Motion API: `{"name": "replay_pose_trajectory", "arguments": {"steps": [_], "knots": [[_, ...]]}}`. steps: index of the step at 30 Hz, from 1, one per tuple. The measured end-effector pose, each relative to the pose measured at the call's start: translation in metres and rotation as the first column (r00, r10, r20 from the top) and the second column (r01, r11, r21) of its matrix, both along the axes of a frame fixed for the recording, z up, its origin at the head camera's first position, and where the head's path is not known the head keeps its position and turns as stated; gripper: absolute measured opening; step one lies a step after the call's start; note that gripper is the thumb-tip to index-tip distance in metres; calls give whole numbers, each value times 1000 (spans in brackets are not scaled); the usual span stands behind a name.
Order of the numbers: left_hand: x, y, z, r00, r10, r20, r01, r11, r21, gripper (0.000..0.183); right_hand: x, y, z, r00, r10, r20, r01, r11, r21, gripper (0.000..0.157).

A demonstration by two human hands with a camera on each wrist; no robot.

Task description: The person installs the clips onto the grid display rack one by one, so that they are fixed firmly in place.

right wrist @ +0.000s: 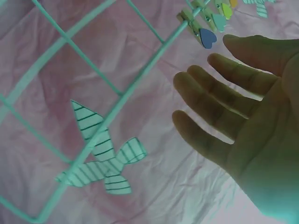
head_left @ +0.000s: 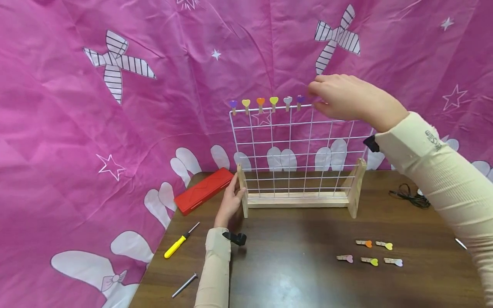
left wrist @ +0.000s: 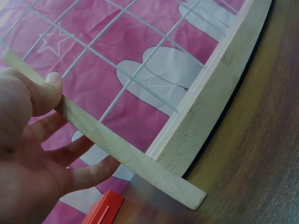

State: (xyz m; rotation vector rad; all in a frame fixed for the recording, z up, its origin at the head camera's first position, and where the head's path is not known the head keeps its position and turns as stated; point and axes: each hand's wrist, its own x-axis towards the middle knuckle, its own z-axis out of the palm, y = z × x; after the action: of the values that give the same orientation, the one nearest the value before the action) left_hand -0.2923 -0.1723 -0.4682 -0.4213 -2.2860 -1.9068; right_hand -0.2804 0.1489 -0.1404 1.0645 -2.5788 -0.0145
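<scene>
A white wire grid (head_left: 290, 141) stands in a wooden stand (head_left: 298, 201) on the table. Several heart-topped clothespins line the left part of its top wire, the rightmost being a purple one (head_left: 300, 100). With thumb in front and fingers behind, my left hand (head_left: 230, 203) grips the stand's left side post (left wrist: 135, 158). Beside the purple clothespin (right wrist: 206, 38), my right hand (head_left: 346, 97) hovers at the top wire, fingers apart and holding nothing in the right wrist view. Several more clothespins, a pink one (head_left: 345, 258) among them, lie on the table at front right.
A red case (head_left: 204, 190) lies left of the stand. Nearer on the left are a yellow-handled screwdriver (head_left: 179, 244) and a metal rod (head_left: 185, 285). A black cable (head_left: 410, 196) is coiled at the right. Pink printed cloth (head_left: 185, 107) hangs behind the table.
</scene>
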Motion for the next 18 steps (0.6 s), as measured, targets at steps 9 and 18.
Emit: {"name": "replay_pose_trajectory", "arguments": {"steps": [9,18], "knots": [[9,1,12,1000,4,-21,-5,999,-54,67,23,36,-54,999,39,8,-37,983,-182,24],[17,4,25,1000,-6,-19,5,998,-59,67,41,72,-121,1000,16,16,-11,960,-281,22]]}}
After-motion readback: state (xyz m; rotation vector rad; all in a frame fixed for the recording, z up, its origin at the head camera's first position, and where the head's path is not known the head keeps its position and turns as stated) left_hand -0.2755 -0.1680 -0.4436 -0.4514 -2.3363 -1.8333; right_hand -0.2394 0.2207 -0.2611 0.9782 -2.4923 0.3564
